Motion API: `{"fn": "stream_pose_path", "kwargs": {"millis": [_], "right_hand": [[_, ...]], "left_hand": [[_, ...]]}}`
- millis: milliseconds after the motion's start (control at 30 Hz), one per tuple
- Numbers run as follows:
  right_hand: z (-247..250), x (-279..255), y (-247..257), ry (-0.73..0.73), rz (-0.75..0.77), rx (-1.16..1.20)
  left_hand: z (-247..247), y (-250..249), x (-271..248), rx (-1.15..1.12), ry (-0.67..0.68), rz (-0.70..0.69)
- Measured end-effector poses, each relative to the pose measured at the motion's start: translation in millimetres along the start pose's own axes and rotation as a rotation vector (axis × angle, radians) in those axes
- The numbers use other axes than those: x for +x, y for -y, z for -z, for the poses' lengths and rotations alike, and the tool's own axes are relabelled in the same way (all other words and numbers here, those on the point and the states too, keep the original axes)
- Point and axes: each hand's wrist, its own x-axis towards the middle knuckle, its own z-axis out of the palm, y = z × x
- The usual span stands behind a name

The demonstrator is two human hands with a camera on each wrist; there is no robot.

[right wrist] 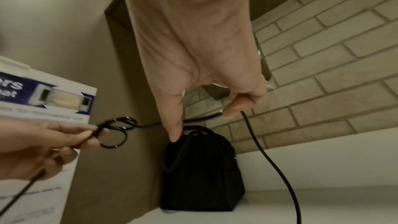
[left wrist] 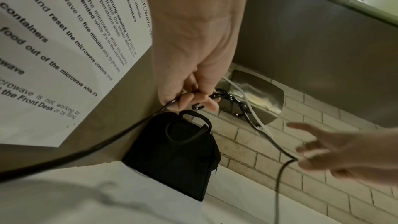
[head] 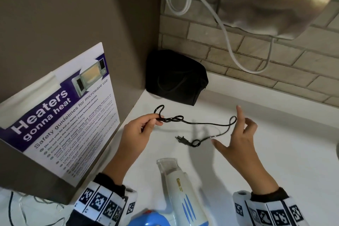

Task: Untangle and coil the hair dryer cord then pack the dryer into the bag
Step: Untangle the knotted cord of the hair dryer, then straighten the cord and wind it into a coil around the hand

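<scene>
white counter (head: pixel 275 152) by a brick wall: left hand (head: pixel 139 134) pinches the knotted cord (head: pixel 207 124), right hand (head: pixel 240 139) pinches it further along, forefinger out; still tangled, uncoiled; dryer (head: pixel 179 189) lies near, bag (head: pixel 174 77) waits behind

Dark sleeves (head: pixel 111 181), black-and-white patterned wristbands (head: pixel 102 202)

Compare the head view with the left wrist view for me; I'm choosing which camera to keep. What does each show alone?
Only the head view shows the hair dryer on the counter and the cord's plug. Only the left wrist view shows the poster's lower lines up close. Both show the left hand pinching the knotted cord, the right hand holding it further along, and the black bag.
</scene>
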Motion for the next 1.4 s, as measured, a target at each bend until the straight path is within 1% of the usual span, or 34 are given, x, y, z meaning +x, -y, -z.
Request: {"fn": "stream_pose_path", "kwargs": {"millis": [67, 167, 233, 400, 467, 567, 667, 767, 867, 933, 1200, 1333, 1400], "right_hand": [[3.1, 2.7, 15.2, 0.031, 0.088, 0.008], [2.1, 3.2, 29.9, 0.143, 0.179, -0.080], [-1.8, 1.4, 38.1, 0.173, 0.195, -0.078], [-13.6, 5.5, 45.3, 0.174, 0.249, -0.067], [-16.7, 10.2, 43.5, 0.223, 0.285, 0.039], [-11.1, 15.3, 44.3, 0.350, 0.188, 0.225], [-2.8, 18.0, 46.3, 0.375, 0.066, 0.377], [4.1, 18.9, 48.9, 0.393, -0.083, 0.663], [8.8, 19.5, 50.3, 0.424, -0.147, 0.811], [8.6, 19.8, 49.3, 0.432, -0.161, 0.831], [1.0, 17.1, 45.0, 0.403, -0.230, 0.721], [-1.9, 15.1, 45.4, 0.411, -0.278, 0.699], [-2.7, 14.5, 46.1, 0.421, -0.277, 0.700]], "left_hand": [[-0.8, -0.9, 0.3, -0.023, 0.019, -0.003], [-2.2, -4.5, -0.1, -0.092, 0.052, 0.009], [-3.2, -9.0, -1.6, -0.165, 0.086, 0.043], [-1.6, -22.1, -4.4, -0.327, 0.149, 0.101], [0.2, -24.6, -3.5, -0.372, 0.149, 0.116], [1.4, -24.6, -1.9, -0.383, 0.124, 0.147], [1.2, -21.4, -1.5, -0.359, 0.111, 0.190], [-1.2, -19.5, -2.4, -0.350, 0.118, 0.219], [-4.0, -19.5, -2.7, -0.356, 0.119, 0.232], [-3.9, -19.8, -2.4, -0.359, 0.123, 0.225], [-1.8, -22.9, -3.0, -0.359, 0.132, 0.189], [-2.7, -26.3, -4.7, -0.381, 0.139, 0.195], [-2.9, -25.8, -4.2, -0.400, 0.130, 0.208]]}}
